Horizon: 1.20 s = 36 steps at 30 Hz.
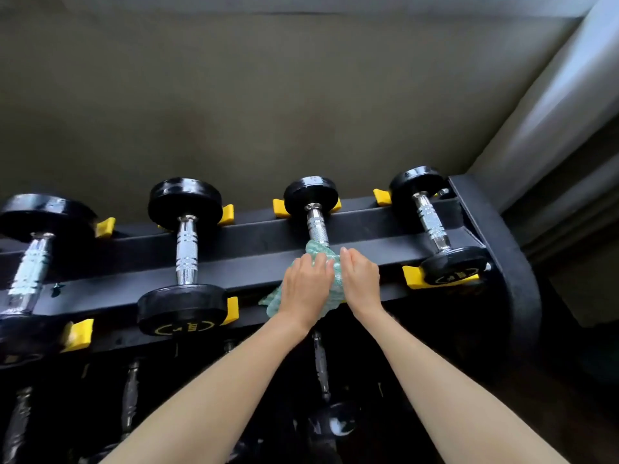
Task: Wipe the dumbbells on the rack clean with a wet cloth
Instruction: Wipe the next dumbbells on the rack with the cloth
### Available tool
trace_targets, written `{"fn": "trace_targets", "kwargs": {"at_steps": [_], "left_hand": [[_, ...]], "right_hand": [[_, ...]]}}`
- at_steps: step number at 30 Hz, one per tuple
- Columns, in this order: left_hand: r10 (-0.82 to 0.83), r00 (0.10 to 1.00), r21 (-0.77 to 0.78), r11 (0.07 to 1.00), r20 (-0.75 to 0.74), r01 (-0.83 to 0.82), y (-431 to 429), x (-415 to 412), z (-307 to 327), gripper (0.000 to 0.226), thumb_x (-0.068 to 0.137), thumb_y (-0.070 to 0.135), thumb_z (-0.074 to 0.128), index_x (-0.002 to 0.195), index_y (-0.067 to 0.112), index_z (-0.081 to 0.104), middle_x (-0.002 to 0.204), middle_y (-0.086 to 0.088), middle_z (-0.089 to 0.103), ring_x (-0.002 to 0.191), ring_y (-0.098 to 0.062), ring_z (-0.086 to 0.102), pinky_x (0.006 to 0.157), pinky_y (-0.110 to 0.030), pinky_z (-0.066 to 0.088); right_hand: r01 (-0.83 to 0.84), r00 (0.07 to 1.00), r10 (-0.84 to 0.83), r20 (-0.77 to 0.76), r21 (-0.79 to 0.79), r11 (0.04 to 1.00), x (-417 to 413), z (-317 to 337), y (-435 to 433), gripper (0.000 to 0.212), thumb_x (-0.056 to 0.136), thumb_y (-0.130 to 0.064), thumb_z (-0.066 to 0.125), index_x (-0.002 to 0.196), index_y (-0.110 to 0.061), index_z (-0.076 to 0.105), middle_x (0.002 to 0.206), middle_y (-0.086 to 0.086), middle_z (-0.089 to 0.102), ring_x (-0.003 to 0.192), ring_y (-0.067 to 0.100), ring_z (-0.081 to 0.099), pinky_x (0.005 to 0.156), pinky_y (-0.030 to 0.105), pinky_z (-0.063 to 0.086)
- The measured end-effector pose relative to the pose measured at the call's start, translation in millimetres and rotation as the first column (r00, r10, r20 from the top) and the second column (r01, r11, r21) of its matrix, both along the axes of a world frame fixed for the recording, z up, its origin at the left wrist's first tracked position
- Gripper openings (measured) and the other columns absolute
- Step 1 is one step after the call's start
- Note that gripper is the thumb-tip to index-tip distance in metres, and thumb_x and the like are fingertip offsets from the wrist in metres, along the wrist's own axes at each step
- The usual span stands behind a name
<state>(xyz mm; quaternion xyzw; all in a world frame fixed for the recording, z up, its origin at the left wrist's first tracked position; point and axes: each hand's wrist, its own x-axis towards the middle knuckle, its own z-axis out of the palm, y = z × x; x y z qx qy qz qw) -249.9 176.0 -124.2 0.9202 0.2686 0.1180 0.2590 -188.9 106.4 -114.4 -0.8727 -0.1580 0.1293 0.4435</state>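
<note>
Hands: left hand (pixel 306 289) and right hand (pixel 360 279) sat close together on the near end of the third dumbbell (pixel 315 226). The left gripped the cloth (pixel 318 251); the right lay against it, grip not determinable.
Cloth: green, bunched over that dumbbell's near head and lower handle.
Rack: the rack (pixel 254 236) carried four dumbbells on its top tier, in yellow cradles (pixel 280 207).
Progress: judged mid-task, with one dumbbell under wipe and its far head uncovered.
Outstanding: nothing showed which neighbours were clean; the dim lower tier (pixel 320 363) was likely pending.

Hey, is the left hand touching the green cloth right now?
Touching. In the head view the left hand lies curled over the green cloth, no gap between them.
</note>
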Motion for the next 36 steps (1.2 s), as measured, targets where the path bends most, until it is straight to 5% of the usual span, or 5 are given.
{"fn": "trace_targets", "kwargs": {"at_steps": [8, 14, 20, 24, 36], "left_hand": [[-0.036, 0.960, 0.447, 0.890, 0.276, -0.095, 43.5, 38.3, 32.1, 0.037, 0.089, 0.032, 0.040, 0.066, 0.007, 0.054, 0.054, -0.006, 0.052, 0.045, -0.021, 0.052, 0.038, -0.024, 0.036], [0.396, 0.918, -0.220, 0.895, -0.009, -0.388, 48.2, 57.6, 33.3, 0.040, 0.099, 0.027, 0.035, 0.130, 0.002, 0.036, 0.130, -0.015, 0.037, 0.119, -0.031, 0.038, 0.095, -0.037, 0.032], [0.251, 0.933, -0.670, 0.649, -0.259, -0.361, 52.2, 76.0, 16.6, 0.042, 0.102, 0.033, 0.023, 0.128, 0.008, 0.045, 0.120, -0.009, 0.052, 0.108, -0.024, 0.050, 0.079, -0.030, 0.036], [0.248, 0.935, -0.498, 0.795, -0.255, -0.347, 58.7, 73.3, 12.1, 0.035, 0.099, 0.027, 0.039, 0.067, 0.012, 0.044, 0.067, 0.000, 0.043, 0.073, -0.022, 0.044, 0.055, -0.030, 0.029], [-0.058, 0.897, -0.478, 0.860, -0.439, -0.179, 42.9, 26.5, 40.2, 0.052, 0.091, 0.017, 0.054, 0.050, 0.015, 0.023, 0.053, 0.001, 0.021, 0.050, -0.013, 0.020, 0.044, -0.021, 0.019]], "right_hand": [[-0.040, 0.981, -0.003, 0.192, 0.217, 0.975, 48.1, 30.3, 30.4, 0.037, 0.099, -0.016, 0.043, 0.063, -0.007, 0.043, 0.058, -0.001, 0.040, 0.064, 0.021, 0.039, 0.061, 0.026, 0.022], [0.162, 0.986, -0.164, -0.024, -0.063, 0.985, 88.2, 9.2, 51.4, 0.033, 0.087, -0.018, 0.055, 0.115, -0.004, 0.044, 0.125, 0.012, 0.044, 0.119, 0.030, 0.037, 0.098, 0.037, 0.027], [-0.267, 0.839, 0.254, -0.481, 0.041, 0.963, 81.3, -7.1, 63.8, 0.041, 0.099, -0.037, 0.039, 0.106, -0.004, 0.061, 0.111, 0.011, 0.064, 0.101, 0.026, 0.060, 0.092, 0.041, 0.047], [-0.371, 0.874, 0.319, -0.366, -0.080, 0.925, 93.8, 0.4, 62.4, 0.044, 0.099, -0.032, 0.040, 0.062, -0.011, 0.048, 0.063, 0.002, 0.047, 0.057, 0.013, 0.043, 0.054, 0.026, 0.034], [-0.706, 0.705, 0.585, -0.401, -0.468, 0.531, 67.1, 25.5, 27.8, 0.020, 0.097, -0.027, 0.045, 0.094, -0.012, 0.057, 0.092, 0.007, 0.059, 0.089, 0.022, 0.050, 0.070, 0.027, 0.034]]}}
